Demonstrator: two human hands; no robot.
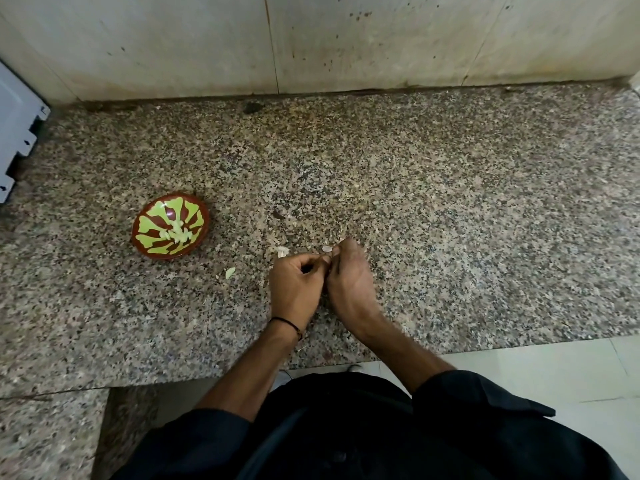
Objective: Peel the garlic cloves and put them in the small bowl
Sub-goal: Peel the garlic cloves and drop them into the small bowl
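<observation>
Mid-task, peeling step in hand.

- Grip: left hand (297, 283) and right hand (350, 278) are both curled, with fingertips pressed together at one spot. They pinch something small. A pale bit shows at the tips, which I take for a clove (326, 249). Most of it is hidden, so I can't tell how much skin is off.
- Done: the bowl (152, 221) sits well left of the grip, slightly beyond it. It holds a small heap of peeled cloves (177, 233) at its middle, several at least, but I can't count them.
- Left: finish this clove and carry it left to the bowl. I see no unpeeled stock anywhere near the grip, so this may be one of the last. That's a guess only.
- Litter: a pale scrap (283, 251) lies just left of the grip, likely skin. A second scrap (230, 272) lies further left, between grip and bowl. I can't rule out that one of them is a clove.

Surface: speckled granite counter (450, 220), with the hands over its near half. It hides small pale scraps, so check it before calling the job done.

Room: a stained pale wall (346, 46) stands beyond the grip. A grey appliance edge (15, 133) is far left, past the bowl. A light tile floor (554, 368) is below right.
</observation>
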